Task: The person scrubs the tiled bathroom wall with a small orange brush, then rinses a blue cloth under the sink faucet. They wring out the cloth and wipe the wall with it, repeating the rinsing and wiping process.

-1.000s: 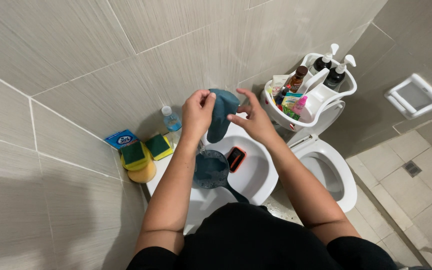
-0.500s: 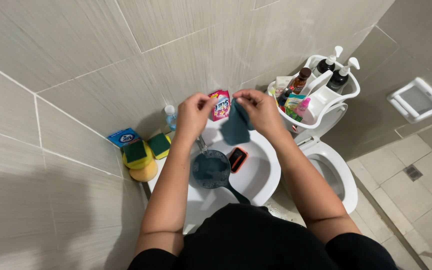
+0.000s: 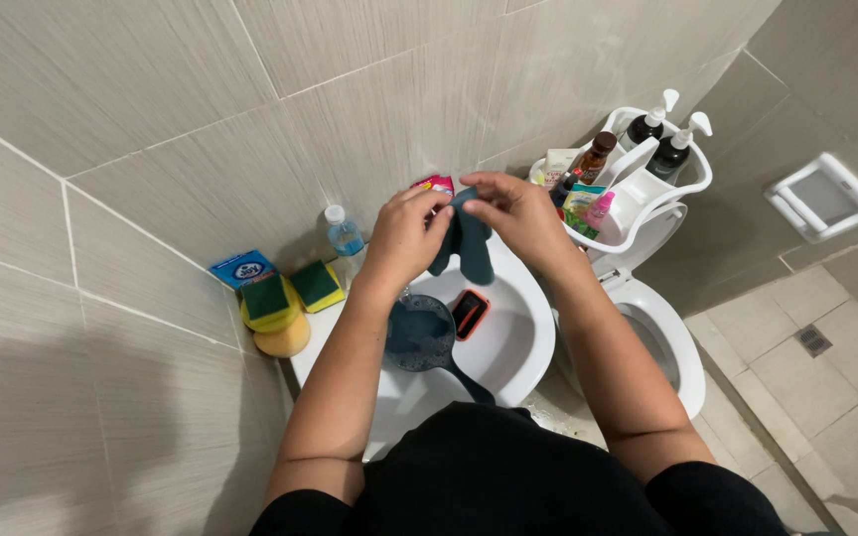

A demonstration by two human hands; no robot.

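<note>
Both hands, left [image 3: 404, 243] and right [image 3: 518, 213], grip clamped on a dark cloth [image 3: 467, 243] above the sink [image 3: 518, 347]; a scoop [image 3: 421, 335] sits just below.

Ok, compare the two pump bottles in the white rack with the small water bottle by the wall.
The pump bottles are dark with white pump heads; the water bottle is clear with a plain white cap. The pump bottles stand in the white rack above the toilet; the water bottle stands on the sink edge against the tiled wall, near the left hand. The pump bottles look taller. All stand upright, untouched by either hand.
</note>
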